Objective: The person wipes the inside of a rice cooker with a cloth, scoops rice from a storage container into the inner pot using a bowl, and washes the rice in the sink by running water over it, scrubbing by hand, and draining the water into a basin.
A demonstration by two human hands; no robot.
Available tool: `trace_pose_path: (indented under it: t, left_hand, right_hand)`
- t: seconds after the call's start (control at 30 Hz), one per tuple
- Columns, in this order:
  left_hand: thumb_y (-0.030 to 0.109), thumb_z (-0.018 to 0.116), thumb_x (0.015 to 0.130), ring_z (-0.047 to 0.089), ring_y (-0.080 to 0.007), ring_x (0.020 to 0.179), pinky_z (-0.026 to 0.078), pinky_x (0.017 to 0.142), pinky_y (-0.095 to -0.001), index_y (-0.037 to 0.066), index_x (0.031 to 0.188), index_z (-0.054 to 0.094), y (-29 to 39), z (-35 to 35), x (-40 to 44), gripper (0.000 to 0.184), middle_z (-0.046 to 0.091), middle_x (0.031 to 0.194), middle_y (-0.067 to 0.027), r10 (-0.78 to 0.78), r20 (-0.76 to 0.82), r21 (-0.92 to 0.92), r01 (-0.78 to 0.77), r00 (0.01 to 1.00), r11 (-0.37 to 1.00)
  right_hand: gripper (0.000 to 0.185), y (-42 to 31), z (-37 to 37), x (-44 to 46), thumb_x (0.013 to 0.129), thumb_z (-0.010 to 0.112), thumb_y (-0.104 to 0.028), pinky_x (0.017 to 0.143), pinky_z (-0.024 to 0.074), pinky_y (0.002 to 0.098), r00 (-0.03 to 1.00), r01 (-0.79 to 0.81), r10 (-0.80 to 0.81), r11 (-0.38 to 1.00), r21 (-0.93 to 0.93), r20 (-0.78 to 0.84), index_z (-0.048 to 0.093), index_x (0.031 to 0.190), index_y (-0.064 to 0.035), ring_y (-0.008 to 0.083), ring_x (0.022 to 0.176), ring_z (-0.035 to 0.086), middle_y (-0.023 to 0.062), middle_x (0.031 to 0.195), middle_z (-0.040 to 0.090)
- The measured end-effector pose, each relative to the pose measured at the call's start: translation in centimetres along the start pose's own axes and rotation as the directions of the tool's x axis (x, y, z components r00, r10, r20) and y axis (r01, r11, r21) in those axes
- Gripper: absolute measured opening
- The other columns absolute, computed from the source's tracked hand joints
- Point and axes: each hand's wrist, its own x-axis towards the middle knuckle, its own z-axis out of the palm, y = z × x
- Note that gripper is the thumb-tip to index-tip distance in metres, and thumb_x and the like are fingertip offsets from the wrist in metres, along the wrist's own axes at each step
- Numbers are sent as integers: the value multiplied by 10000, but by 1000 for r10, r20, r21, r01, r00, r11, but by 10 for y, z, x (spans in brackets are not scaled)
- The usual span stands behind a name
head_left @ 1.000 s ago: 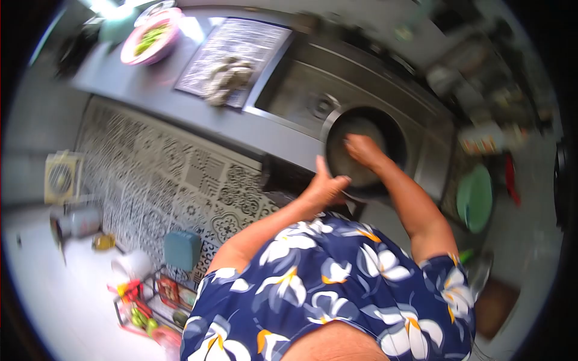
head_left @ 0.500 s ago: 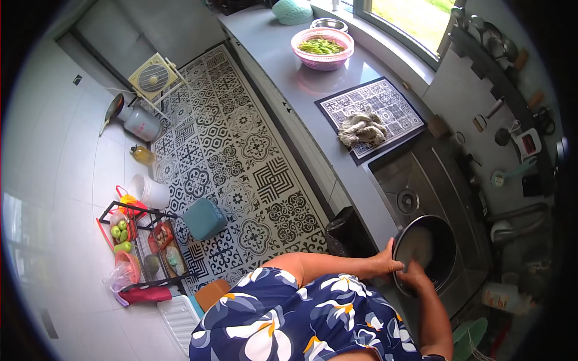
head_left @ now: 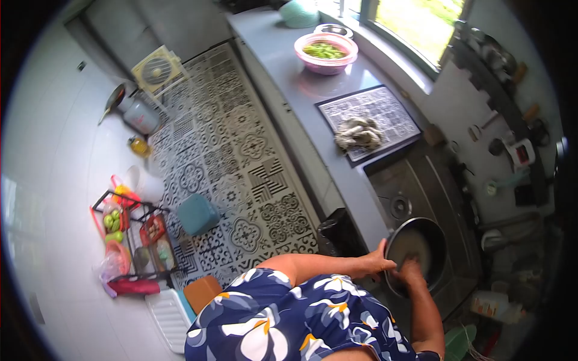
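A round pot [head_left: 435, 243] with a dark inner wall and a thin bright rim is at the sink [head_left: 415, 174]. Cloudy, whitish liquid [head_left: 421, 240] covers its bottom. My left hand [head_left: 378, 260] grips the pot's near-left rim, thumb on the inner side. Inside the pot, my right hand [head_left: 411, 271] reaches down into the liquid. Its fingers are blurred and partly hidden there, so whether they hold anything does not show.
A crumpled grey cloth [head_left: 359, 133] lies on a patterned mat [head_left: 391, 111] beside the sink. Farther along the counter [head_left: 271, 57] stands a pink basket [head_left: 326, 65] of green vegetables. A black bin [head_left: 337, 231] and a blue stool [head_left: 198, 214] are on the floor.
My right hand has moved within the pot, its fingers now deeper in the liquid. My left hand keeps its hold on the rim. The whole view has shifted slightly.
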Motion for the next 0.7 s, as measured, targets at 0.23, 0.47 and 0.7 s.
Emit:
trace_pose_path:
  t: [0.23, 0.47, 0.7]
  left_hand:
    - [310, 685, 766, 473, -330, 1125, 547, 666, -438, 146, 1412, -9, -3, -1, -1, 962, 334, 1349, -165, 36, 47, 8, -37, 998, 999]
    - [266, 653, 805, 462, -321, 1141, 504, 778, -498, 122, 1399, -199, -4, -5, 2, 1048, 299, 1360, -193, -6, 81, 0, 6, 997, 1000]
    - [232, 629, 819, 478, -335, 1095, 500, 789, -494, 187, 1385, 50, 4, 3, -6, 811, 329, 1303, -152, 63, 119, 8, -65, 991, 998]
  right_hand:
    - [694, -3, 57, 72, 796, 595, -304, 1017, 347, 409, 951, 310, -282, 860, 404, -129, 316, 1339, 26, 386, 1222, 395, 250, 1357, 353]
    - [931, 1, -15, 11, 719, 660, -489, 1034, 334, 409, 1000, -27, 27, 999, -30, -12, 226, 1405, -32, 366, 1281, 341, 201, 1447, 225]
    - [819, -21, 4, 9, 743, 645, -403, 1005, 366, 439, 937, 260, -292, 949, 176, 190, 296, 1366, -1, 370, 1217, 417, 242, 1337, 371]
